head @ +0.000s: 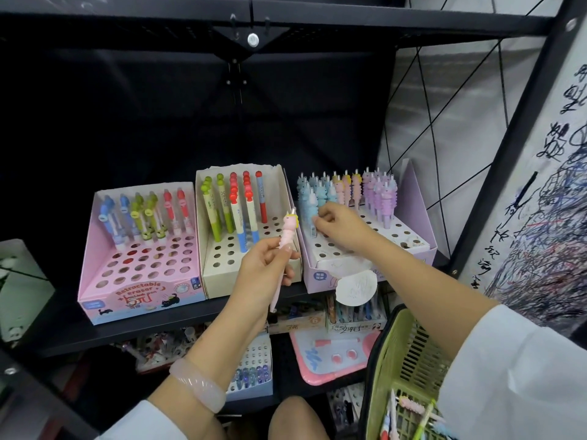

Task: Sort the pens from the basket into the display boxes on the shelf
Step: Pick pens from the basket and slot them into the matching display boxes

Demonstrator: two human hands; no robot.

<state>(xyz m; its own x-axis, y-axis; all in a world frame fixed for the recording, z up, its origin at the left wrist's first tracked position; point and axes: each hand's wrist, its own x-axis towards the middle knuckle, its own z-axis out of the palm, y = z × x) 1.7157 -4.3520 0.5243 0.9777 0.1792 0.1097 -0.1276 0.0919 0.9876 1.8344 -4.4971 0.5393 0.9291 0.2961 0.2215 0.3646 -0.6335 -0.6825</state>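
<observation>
From the head camera, your left hand (265, 265) is raised in front of the shelf (190, 309), its fingers and thumb curled round a pink unicorn pen (285, 246). The pen stands nearly upright, with the unicorn head above your fingers and the thin barrel running down past your palm, in front of the gap between the cream box and the lilac box. A pale pink bangle (198, 384) sits on your left wrist.

Your right hand (341, 228) reaches over the front left part of the lilac box (416, 198), at the right end of the shelf. Its fingertips pinch the lower barrel of a blue unicorn pen (313, 206) that stands in the box's left rows. Behind it stand more blue, pink and purple unicorn pens, filling the back rows; the holes toward the front edge are open.

The cream box (251, 271) stands in the middle of the shelf and holds green, red and blue pens along its back. The pink box (139, 300) stands at the left end of the shelf, touching the cream one, with blue, green and red pens in its back rows.

The green basket (409, 369) hangs at the lower right, under your right forearm, with a few pens (413, 411) lying in its bottom. Below the shelf a pink drawing board (330, 357) lies on the lower level.
</observation>
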